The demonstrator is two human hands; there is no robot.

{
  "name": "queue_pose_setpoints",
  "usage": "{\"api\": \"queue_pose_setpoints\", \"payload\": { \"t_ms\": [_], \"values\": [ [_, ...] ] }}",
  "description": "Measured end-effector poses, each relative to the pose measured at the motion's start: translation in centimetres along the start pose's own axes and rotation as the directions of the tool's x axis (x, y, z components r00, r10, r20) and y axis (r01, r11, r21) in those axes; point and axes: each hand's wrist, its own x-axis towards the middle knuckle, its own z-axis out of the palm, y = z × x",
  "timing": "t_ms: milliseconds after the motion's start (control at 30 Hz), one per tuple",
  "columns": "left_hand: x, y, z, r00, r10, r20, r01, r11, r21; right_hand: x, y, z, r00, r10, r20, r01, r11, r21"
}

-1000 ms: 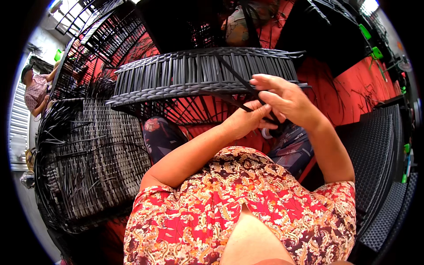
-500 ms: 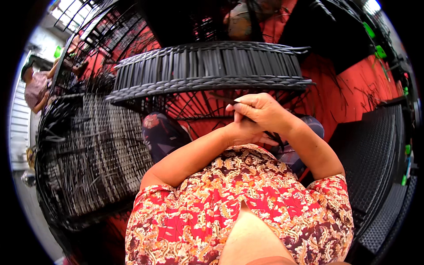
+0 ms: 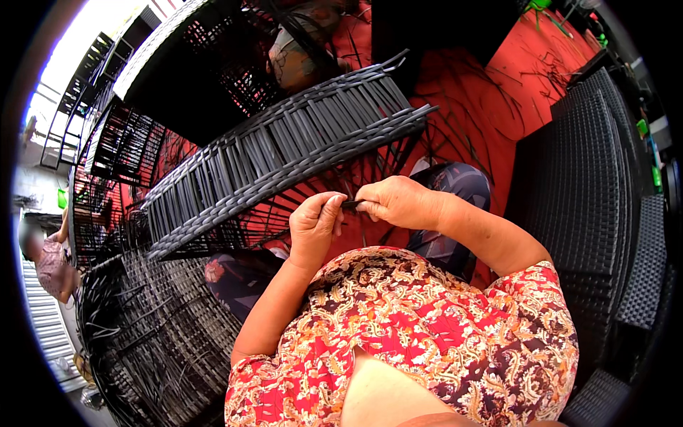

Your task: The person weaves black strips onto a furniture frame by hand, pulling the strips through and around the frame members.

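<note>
My left hand [image 3: 314, 222] and my right hand [image 3: 398, 202] meet in front of my chest, fingertips close together. Both pinch a short dark strip [image 3: 351, 204], of which only a little shows between the fingers. Just beyond them a curved dark grey wicker piece [image 3: 284, 142] slants from lower left to upper right. Its two long edges are braided, with upright strands side by side between them. Dark loose strands fan out under its near edge, above my knees. Neither hand touches the wicker piece.
On the left lies a large round woven piece [image 3: 178, 313] with loose strand ends. Stacked black woven panels [image 3: 569, 206] stand on the right. Scattered strands lie on the red floor [image 3: 491, 92]. Another person [image 3: 53, 267] is at the far left; black frames [image 3: 121, 142] rise behind.
My hands have come apart from their overlapped clasp and now pinch the strip from both sides. The view has turned, so the wicker piece appears tilted and further left.
</note>
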Motion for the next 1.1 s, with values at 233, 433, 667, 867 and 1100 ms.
{"api": "queue_pose_setpoints", "payload": {
  "t_ms": [233, 433, 667, 867, 1100],
  "values": [
    [2.3, 2.7, 1.2, 0.964, 0.221, 0.147, -0.256, 0.918, 0.302, -0.9, -1.4, -0.3, 0.974, 0.009, -0.228, 0.056, 0.959, 0.277],
    [5.4, 5.8, 3.2, 0.954, 0.131, 0.268, -0.185, 0.965, 0.184, -2.7, -1.2, -4.3, 0.895, -0.052, -0.442, 0.135, 0.978, 0.159],
    [14.2, 5.2, -0.2, 0.953, 0.228, 0.2, -0.297, 0.838, 0.459, -14.1, 0.5, -29.1, 0.275, -0.707, -0.652, -0.6, 0.403, -0.691],
    [20.2, 4.9, 3.6, 0.947, -0.239, 0.213, 0.128, 0.891, 0.435, -6.5, 3.8, -25.7, 0.44, -0.135, -0.888, -0.252, 0.93, -0.266],
    [22.5, 4.7, 7.0, 0.861, -0.494, 0.122, 0.381, 0.784, 0.49, 3.8, 7.5, -14.2, 0.637, 0.06, -0.768, 0.185, 0.956, 0.229]
  ]
}}
